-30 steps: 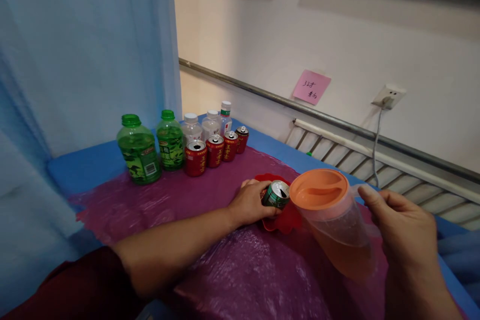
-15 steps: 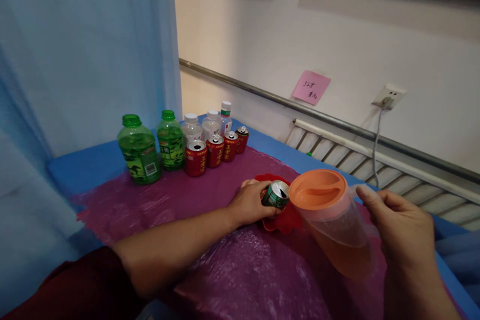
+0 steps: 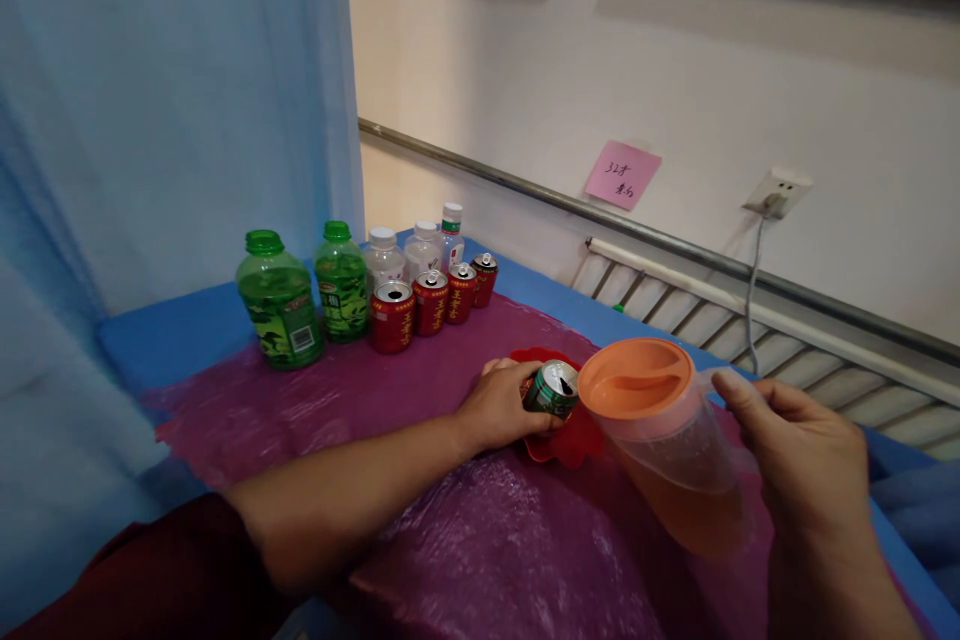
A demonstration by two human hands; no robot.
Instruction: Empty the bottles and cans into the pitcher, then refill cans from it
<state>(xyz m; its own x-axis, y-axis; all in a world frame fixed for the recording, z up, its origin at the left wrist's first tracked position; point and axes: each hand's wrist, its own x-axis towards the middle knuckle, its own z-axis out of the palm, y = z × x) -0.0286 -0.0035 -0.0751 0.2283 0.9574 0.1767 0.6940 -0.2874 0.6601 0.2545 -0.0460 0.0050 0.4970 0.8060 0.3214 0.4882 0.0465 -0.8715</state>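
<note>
My left hand is wrapped round a green drink can, which leans to the right over a red scalloped plate. The can's top is open. In my right hand is the handle of a clear plastic pitcher with an orange lid. The pitcher tilts left, its lid edge close beside the can's top, and brownish liquid lies inside it. Whether liquid is passing between pitcher and can, I cannot tell.
Several red cans stand in a row at the back left, beside two green bottles and clear white-capped bottles. Purple plastic sheeting covers the blue table. A radiator runs along the wall.
Almost nothing differs. Both hands, the can and the tilted pitcher keep their places; the view has shifted very slightly.
</note>
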